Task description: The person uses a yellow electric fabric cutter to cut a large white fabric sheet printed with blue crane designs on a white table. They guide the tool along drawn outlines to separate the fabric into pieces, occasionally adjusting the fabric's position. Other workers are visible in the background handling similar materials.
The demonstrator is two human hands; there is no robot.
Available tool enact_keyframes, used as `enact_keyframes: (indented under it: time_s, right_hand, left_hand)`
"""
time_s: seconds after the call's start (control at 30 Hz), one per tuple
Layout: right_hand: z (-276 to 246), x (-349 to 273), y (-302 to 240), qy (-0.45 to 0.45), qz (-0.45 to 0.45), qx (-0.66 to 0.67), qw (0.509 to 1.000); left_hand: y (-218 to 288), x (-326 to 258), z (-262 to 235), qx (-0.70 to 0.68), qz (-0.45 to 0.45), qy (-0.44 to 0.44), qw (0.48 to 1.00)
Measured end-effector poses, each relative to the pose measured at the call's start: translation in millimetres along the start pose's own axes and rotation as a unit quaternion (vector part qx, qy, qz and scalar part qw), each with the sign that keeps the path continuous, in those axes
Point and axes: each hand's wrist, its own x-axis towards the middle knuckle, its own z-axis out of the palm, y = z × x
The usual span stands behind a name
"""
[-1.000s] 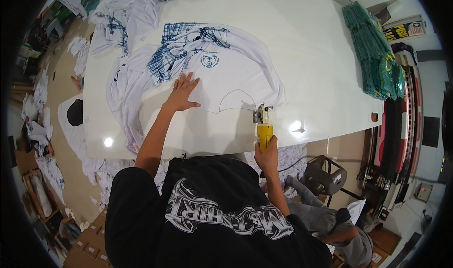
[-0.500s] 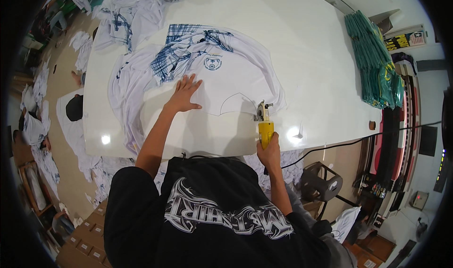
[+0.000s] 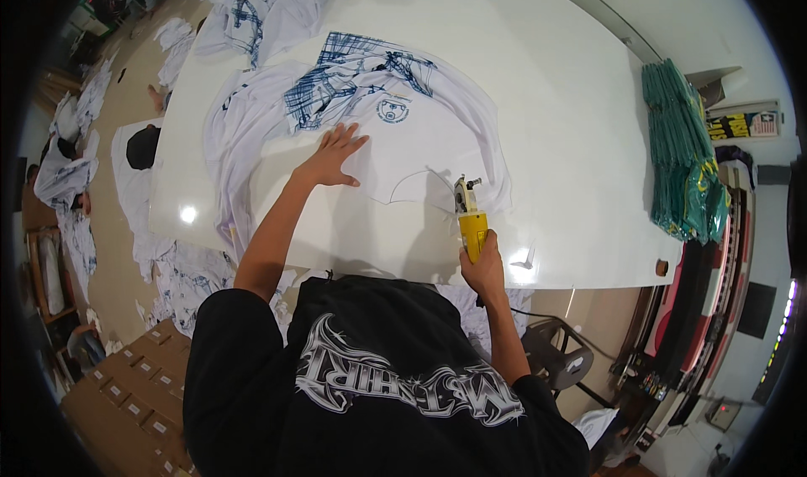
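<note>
A white shirt panel (image 3: 429, 141) with a round blue emblem and a bunched blue line-patterned part lies on the white table. My left hand (image 3: 334, 155) rests on it with spread fingers, left of the emblem. In my right hand (image 3: 482, 263) is a yellow handheld electric fabric cutter (image 3: 474, 233), gripped round its body. Its metal head stands at the right end of a thin curved neckline line on the cloth. Whether the blade touches the cloth I cannot tell.
More white and blue cloth (image 3: 261, 15) lies at the table's far left. Green packed garments (image 3: 677, 153) are stacked at the right edge. A dark stool (image 3: 555, 355) stands below the table at right, near the cutter's cord. Cardboard boxes (image 3: 134, 393) are at lower left.
The whole view has tilted slightly. The cutter's head leans a little more to the left, and its black cord hangs lower. My left hand stays spread on the cloth.
</note>
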Motion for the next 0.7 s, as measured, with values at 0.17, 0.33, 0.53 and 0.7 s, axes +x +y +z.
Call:
enact_keyframes:
  time_s: [0.17, 0.33, 0.53, 0.7]
  right_hand:
    - [-12, 16, 4, -0.020, -0.042, -0.008, 0.999]
    - [-20, 33, 13, -0.037, -0.095, -0.017, 0.995]
    - [-35, 53, 8, -0.092, -0.103, -0.037, 0.990]
    - [-40, 71, 11, -0.129, -0.140, -0.074, 0.979]
  left_hand:
    - [3, 0, -1, 0.000, -0.012, -0.013, 1.000]
    - [7, 0, -4, -0.007, -0.014, -0.017, 1.000]
    - [15, 0, -8, -0.013, -0.032, -0.023, 0.999]
    - [17, -1, -8, -0.007, -0.038, -0.021, 0.999]
